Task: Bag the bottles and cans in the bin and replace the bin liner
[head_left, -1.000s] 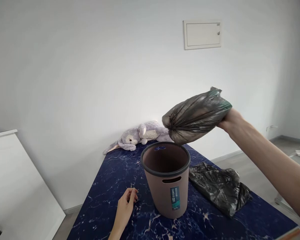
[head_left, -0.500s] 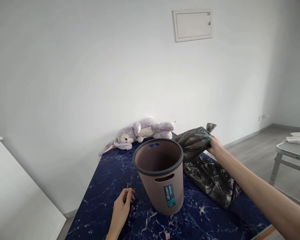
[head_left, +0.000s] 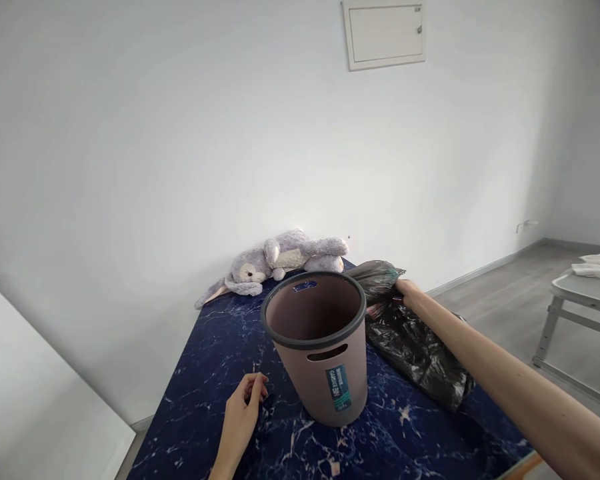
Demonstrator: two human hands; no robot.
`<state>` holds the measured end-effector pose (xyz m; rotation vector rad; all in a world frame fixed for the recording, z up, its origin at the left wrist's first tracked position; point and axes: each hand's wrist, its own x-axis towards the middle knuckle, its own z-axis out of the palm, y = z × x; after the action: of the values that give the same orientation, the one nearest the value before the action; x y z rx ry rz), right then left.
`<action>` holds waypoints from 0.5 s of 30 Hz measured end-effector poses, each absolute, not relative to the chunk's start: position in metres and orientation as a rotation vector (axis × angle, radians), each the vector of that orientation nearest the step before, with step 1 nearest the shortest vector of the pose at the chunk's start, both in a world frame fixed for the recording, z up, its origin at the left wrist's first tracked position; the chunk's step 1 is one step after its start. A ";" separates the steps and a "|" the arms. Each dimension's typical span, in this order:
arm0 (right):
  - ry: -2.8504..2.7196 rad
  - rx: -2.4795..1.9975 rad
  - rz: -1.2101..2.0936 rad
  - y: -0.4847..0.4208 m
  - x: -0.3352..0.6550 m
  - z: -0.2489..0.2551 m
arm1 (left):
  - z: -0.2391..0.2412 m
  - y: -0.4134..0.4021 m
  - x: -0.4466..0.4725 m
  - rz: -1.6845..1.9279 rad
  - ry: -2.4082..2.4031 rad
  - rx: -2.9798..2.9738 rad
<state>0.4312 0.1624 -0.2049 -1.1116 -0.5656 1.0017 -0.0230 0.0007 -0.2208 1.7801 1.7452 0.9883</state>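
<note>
A mauve garbage bin with a dark rim stands upright on the blue marbled table. Behind its right side, my right hand grips the end of a bunched, filled black garbage bag, low over the table; the bin hides part of it. A second black plastic bag lies crumpled and flat just below that hand and forearm. My left hand rests at the table, left of the bin and apart from it, its fingers curled together with nothing visible in them.
A grey plush rabbit lies on its side at the table's back edge, against the white wall. At the far right a grey stool-like table carries folded white cloth. A white panel stands at the left.
My right hand has moved down and left, lowering the filled garbage bag behind the bin. My left hand stays nearly still. The view has tilted down slightly.
</note>
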 end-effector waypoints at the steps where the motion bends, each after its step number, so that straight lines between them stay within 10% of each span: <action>1: -0.646 -1.135 1.018 0.161 0.433 -0.206 | -0.221 0.001 -0.023 0.990 1.745 1.782; 15: -0.717 -1.254 1.036 0.161 0.466 -0.213 | -0.219 0.000 -0.021 1.017 1.731 1.774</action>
<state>0.4656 0.1611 -0.2134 -1.2537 -0.7175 1.0355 -0.0214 -0.0002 -0.2187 1.7738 1.7314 1.0170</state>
